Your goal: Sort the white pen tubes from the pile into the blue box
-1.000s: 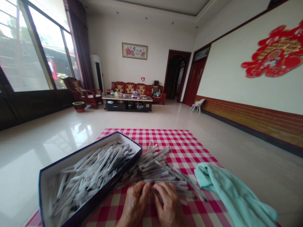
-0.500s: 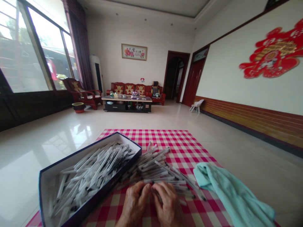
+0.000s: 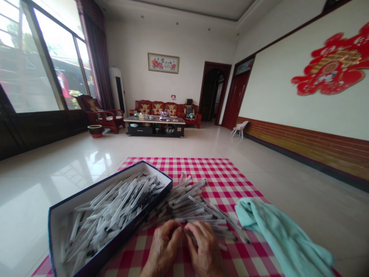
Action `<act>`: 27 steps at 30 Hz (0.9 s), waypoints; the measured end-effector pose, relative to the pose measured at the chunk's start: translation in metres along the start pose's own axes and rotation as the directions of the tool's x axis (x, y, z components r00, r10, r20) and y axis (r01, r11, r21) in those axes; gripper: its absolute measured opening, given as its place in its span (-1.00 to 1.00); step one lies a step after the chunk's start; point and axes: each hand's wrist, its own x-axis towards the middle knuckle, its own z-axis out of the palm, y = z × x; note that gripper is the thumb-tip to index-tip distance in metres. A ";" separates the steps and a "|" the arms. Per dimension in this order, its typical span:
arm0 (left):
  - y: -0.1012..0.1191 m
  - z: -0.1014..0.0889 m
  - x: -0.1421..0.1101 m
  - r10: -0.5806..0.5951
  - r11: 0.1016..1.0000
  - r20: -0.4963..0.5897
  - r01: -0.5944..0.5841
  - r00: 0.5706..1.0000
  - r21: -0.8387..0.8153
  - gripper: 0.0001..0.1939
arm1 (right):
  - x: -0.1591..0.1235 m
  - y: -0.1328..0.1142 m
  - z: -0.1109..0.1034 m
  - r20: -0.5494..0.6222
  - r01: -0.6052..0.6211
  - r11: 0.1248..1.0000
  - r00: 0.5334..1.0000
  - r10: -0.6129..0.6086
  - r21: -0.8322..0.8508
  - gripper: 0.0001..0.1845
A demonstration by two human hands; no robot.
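My left hand (image 3: 165, 244) and my right hand (image 3: 203, 242) meet at the near edge of the pile, fingers pinched and fingertips almost touching. Something small and dark sits between the fingertips, mostly hidden. A pale tube, seemingly a pen, shows inside the right hand's curled fingers; its other parts are covered. Just beyond both hands lies a loose heap of pens (image 3: 187, 194), whitish and translucent with black ends. On the left, a dark blue box (image 3: 157, 169) with a white inside holds many more of these pens (image 3: 118, 207).
A pink-and-white checked tablecloth (image 3: 221, 171) covers the table. A mint-green cloth (image 3: 279, 231) lies crumpled at the right. Farther off across the tiled floor stand a coffee table (image 3: 155, 129), a red wooden sofa (image 3: 157, 107) and a small chair (image 3: 240, 128).
Both hands stay together in nearly the same place, with only a slight shift of the fingers. The box, pens and cloth look unmoved.
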 end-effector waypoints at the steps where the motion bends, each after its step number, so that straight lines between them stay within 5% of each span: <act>1: 0.000 0.001 0.000 -0.001 1.000 -0.009 0.001 1.000 0.018 -0.74 | 0.000 0.000 0.000 0.004 -0.001 1.000 1.000 0.001 0.003 -0.84; 8: -0.004 0.003 -0.001 -0.003 0.999 -0.082 0.006 0.997 0.039 -0.60 | 0.000 0.002 0.002 0.015 -0.015 1.000 1.000 0.015 0.005 -0.86; 16: -0.003 -0.002 0.001 0.042 0.999 -0.097 -0.044 0.994 -0.014 -0.73 | 0.001 0.002 0.001 0.010 -0.001 0.999 1.000 0.000 0.035 -0.85; 22: 0.006 -0.047 0.019 0.248 0.907 -0.301 -0.112 0.921 0.405 -0.79 | -0.001 0.003 0.003 -0.004 -0.018 0.998 1.000 0.018 0.060 -0.77; 27: -0.001 -0.090 0.028 0.262 0.688 -0.389 0.111 0.883 0.717 -0.78 | 0.000 0.003 0.002 0.000 0.010 0.998 1.000 -0.010 0.062 -0.72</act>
